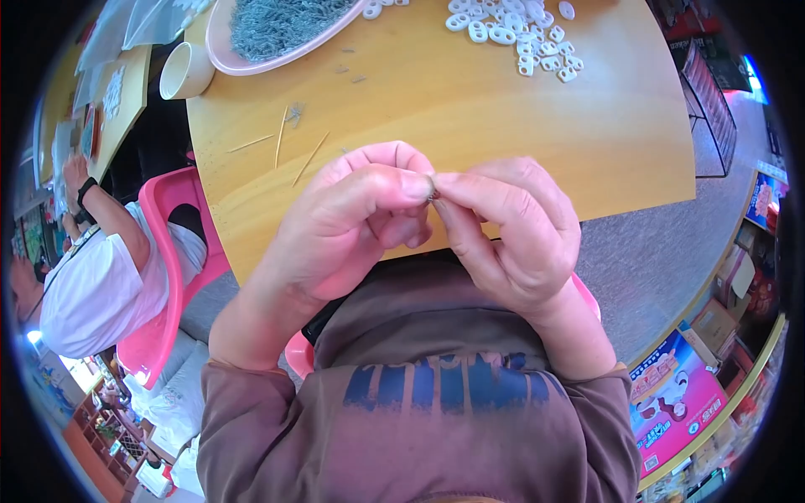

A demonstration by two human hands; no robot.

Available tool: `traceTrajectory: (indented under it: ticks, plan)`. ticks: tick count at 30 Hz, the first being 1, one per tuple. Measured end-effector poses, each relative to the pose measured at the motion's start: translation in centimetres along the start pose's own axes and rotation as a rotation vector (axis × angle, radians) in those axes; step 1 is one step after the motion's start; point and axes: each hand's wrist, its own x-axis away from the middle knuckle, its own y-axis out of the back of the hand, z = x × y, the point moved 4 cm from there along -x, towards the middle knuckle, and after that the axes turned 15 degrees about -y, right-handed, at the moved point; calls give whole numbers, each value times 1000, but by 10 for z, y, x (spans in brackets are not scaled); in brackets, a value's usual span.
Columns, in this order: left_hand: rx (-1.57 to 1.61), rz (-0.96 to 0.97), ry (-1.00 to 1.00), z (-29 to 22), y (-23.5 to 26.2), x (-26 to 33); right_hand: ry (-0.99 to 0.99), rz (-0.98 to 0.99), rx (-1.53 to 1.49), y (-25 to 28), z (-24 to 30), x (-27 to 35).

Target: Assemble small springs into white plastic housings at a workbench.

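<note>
Hands [335, 214] [521, 230] close together, pinching a tiny dark piece [434, 195], its long axis and direction unclear

White characters [671, 432] on a pink-and-blue panel [703, 387], square code [651, 463] at its bottom corner, blue shirt print [423, 386], possibly letters

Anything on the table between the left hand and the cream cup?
Yes: in the head view, three thin wooden sticks and a small grey clump lie on the table between the left hand and the cream cup.
</note>
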Motion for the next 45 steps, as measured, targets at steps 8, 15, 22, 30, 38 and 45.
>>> traceTrajectory:
  ticks: [8,15,22,30,38,45]
  plan:
    - [-212,-48,-152,-16,13,6,-262,176,-101,-13,3,-15]
    - [-687,-27,-733,-29,33,17,-737,333,-405,-41,-5,-17]
    - [-1092,-69,-882,-47,39,14,-390,330,-25,-58,-2,-32]
    - [-1264,-281,-701,-52,52,-10,-437,294,56,-54,-13,-45]
    - [-1659,-298,-846,-62,54,-30,-1120,225,-690,-24,-31,-33]
    - [-1576,-345,-784,-70,45,-24,-1276,217,-1254,-9,-46,-19]
